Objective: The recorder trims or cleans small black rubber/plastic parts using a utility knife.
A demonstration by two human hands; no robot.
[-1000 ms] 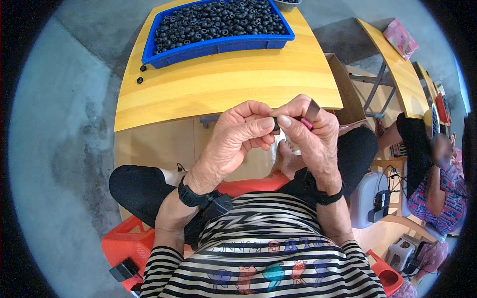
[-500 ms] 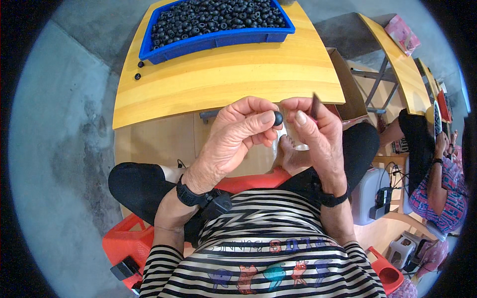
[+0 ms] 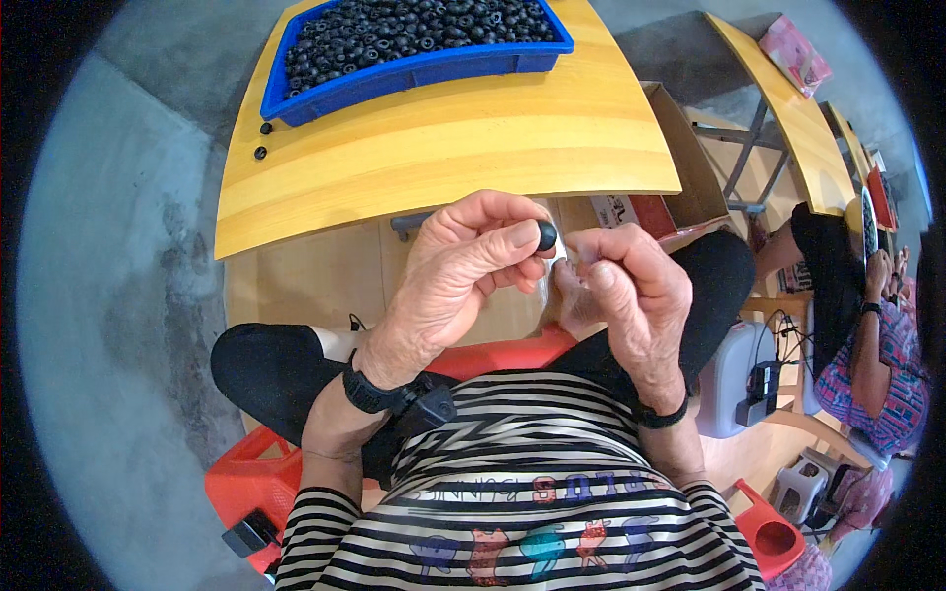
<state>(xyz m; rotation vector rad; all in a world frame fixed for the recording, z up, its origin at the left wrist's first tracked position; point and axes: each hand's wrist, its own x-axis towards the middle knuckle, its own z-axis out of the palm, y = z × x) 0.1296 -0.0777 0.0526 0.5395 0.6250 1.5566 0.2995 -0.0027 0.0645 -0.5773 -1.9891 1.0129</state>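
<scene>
Blue tray (image 3: 424,79) sits beyond left hand (image 3: 443,276) pinching black piece (image 3: 546,235).

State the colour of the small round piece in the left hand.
The small round piece is black, clearest in the head view.

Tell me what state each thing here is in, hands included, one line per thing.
Left hand, closed, pinching the black piece.
Black piece, held between thumb and fingers.
Right hand, fingers bent, apart from the black piece; whether it holds anything is unclear.
Blue tray, heaped with dark pieces.
Two loose pieces, lying on the table.
Cardboard box, open.
</scene>
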